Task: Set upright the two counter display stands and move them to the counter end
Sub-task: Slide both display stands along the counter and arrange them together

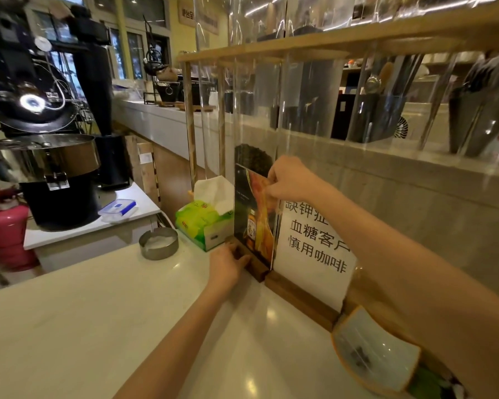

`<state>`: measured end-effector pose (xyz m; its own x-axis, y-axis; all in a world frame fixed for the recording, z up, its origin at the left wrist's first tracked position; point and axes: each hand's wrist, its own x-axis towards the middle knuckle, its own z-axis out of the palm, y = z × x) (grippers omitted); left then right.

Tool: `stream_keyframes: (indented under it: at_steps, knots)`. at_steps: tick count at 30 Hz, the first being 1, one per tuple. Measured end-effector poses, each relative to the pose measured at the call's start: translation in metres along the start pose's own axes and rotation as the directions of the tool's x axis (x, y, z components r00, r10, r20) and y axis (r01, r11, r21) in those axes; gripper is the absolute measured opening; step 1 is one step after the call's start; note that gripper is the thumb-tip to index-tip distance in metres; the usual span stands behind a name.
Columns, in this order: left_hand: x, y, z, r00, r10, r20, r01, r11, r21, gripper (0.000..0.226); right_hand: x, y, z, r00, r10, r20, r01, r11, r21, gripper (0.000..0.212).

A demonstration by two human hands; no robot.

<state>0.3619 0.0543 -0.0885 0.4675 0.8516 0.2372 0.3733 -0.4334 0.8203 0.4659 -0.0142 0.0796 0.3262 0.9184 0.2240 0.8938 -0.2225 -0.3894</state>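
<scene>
Two display stands stand upright side by side on the white counter, against the back wall panel. The left one, a dark poster stand with an orange picture, rests on a wooden base. My left hand grips that base at its front left end. My right hand pinches the top right edge of its clear panel. To its right is the white sign stand with black Chinese characters in its own wooden base; neither hand touches it.
A green tissue box sits just left of the poster stand, with a round metal ashtray beyond it near the counter's end. A white and orange dish lies at lower right. A tall clear rack rises behind. A coffee roaster stands at left.
</scene>
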Motion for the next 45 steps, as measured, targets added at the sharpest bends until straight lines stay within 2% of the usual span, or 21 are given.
stream_keyframes:
  at_steps: [7,11,13,16,18,20,23,28,33,38,41,45]
  knots:
    - [0.001,-0.002,0.013,1.0,-0.009,-0.017,0.008,0.999,-0.033,0.016,0.003,0.004,0.002,1.0,0.015,-0.001,-0.015,1.0,-0.006,0.032]
    - [-0.002,-0.003,0.013,1.0,-0.002,-0.009,0.002,0.998,-0.057,0.014,0.003,0.004,0.003,1.0,0.02,0.0,-0.02,1.0,-0.003,0.024]
    - [-0.003,-0.003,0.013,1.0,-0.003,-0.006,0.002,0.995,-0.1,0.014,0.003,0.004,0.004,1.0,0.024,-0.008,-0.024,1.0,-0.005,0.029]
    - [-0.002,-0.003,0.014,1.0,0.007,0.005,-0.007,0.996,-0.094,0.015,0.003,0.002,0.002,0.999,0.031,-0.02,-0.033,0.991,-0.127,0.031]
    - [0.001,-0.003,0.015,1.0,0.012,0.024,-0.011,0.999,-0.044,0.016,0.0,-0.003,-0.002,1.0,0.02,-0.02,-0.025,0.95,-0.311,0.033]
    - [0.001,-0.002,0.014,0.998,0.02,0.06,-0.023,0.998,0.055,0.019,-0.004,-0.006,-0.01,1.0,0.017,0.011,-0.011,0.917,-0.399,0.034]
    - [-0.007,0.001,0.013,0.987,0.105,0.125,-0.128,0.974,0.189,0.027,-0.011,-0.005,-0.024,1.0,0.005,0.03,0.007,0.923,-0.384,0.039]
    - [-0.04,0.011,0.019,0.953,0.236,0.193,-0.282,0.921,0.268,0.026,-0.038,0.008,-0.05,0.997,-0.02,0.072,0.039,0.962,-0.269,0.046]
    - [-0.07,0.027,0.027,0.98,0.168,0.107,-0.186,0.963,0.194,0.023,-0.068,0.018,-0.051,0.996,0.032,0.08,-0.015,0.978,-0.206,0.038]
    - [-0.078,0.035,0.026,0.999,0.027,0.045,-0.026,0.999,-0.025,0.02,-0.081,0.026,-0.039,0.998,0.02,-0.055,-0.023,0.999,-0.048,0.023]
    - [-0.083,0.038,0.026,0.997,-0.043,0.062,0.05,0.992,-0.12,0.016,-0.083,0.028,-0.032,0.991,0.001,-0.137,-0.004,1.0,-0.025,0.018]
    - [-0.089,0.038,0.035,0.993,-0.056,0.102,0.07,0.987,-0.145,0.018,-0.084,0.027,-0.027,0.982,0.0,-0.19,-0.006,1.0,-0.028,0.019]
